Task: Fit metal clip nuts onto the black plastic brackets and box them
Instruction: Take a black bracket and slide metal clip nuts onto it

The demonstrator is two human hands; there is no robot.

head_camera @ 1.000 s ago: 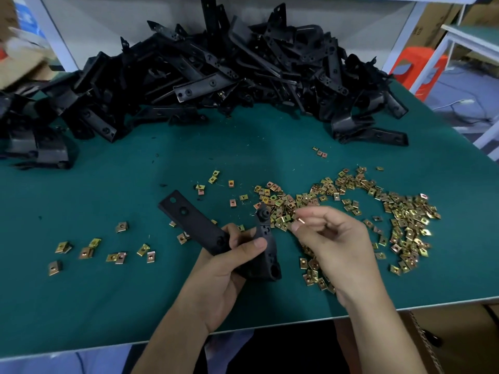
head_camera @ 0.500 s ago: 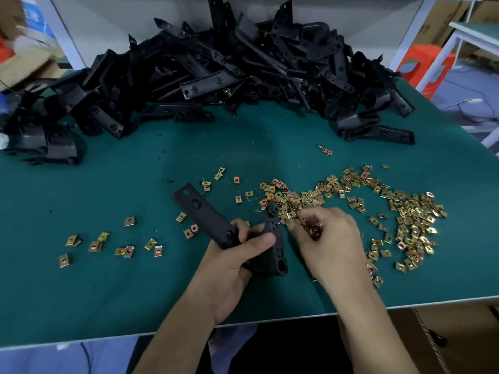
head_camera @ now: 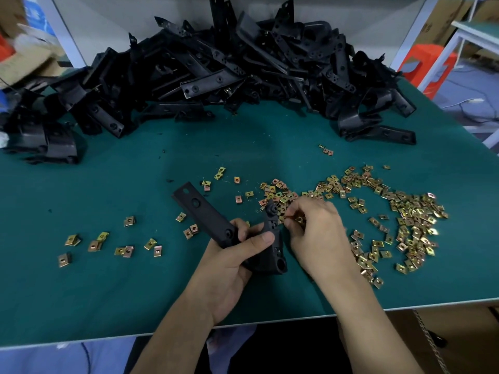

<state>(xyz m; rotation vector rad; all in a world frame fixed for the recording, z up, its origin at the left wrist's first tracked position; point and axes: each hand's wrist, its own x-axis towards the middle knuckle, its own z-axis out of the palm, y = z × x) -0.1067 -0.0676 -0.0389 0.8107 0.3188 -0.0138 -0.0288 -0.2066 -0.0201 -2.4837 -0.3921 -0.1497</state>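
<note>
At the far left the view smears: a cardboard heap [head_camera: 24, 68] is blurred and cut by the frame. The left end of the pile of black brackets [head_camera: 229, 71] runs out of sight there too. The pile is so tangled along the back of the table [head_camera: 108, 306] that I cannot tell one piece from the next. In front of it a small scatter of loose nuts [head_camera: 94, 245] lies on the green mat, well apart from my hands, with open mat between it and the near edge. My left hand [head_camera: 232, 265] is curled round the bracket [head_camera: 208, 217], thumb pressed across its bend, over the middle front of the mat. My palm hides its underside, and its long flat arm sticks out up-left. Just beside its raised end, my right hand [head_camera: 321, 238] pinches a clip nut [head_camera: 299, 218] at the fingertips; my fingers cover most of it, so I cannot tell how it is turned. That hand also covers part of the wide spread of clip nuts [head_camera: 413, 220], which curves rightward and comes near the table's front edge. Open mat lies between the spread and the pile behind. Past the right edge an orange stool [head_camera: 429, 63] is partly hidden by a white frame leg [head_camera: 407, 41].
</note>
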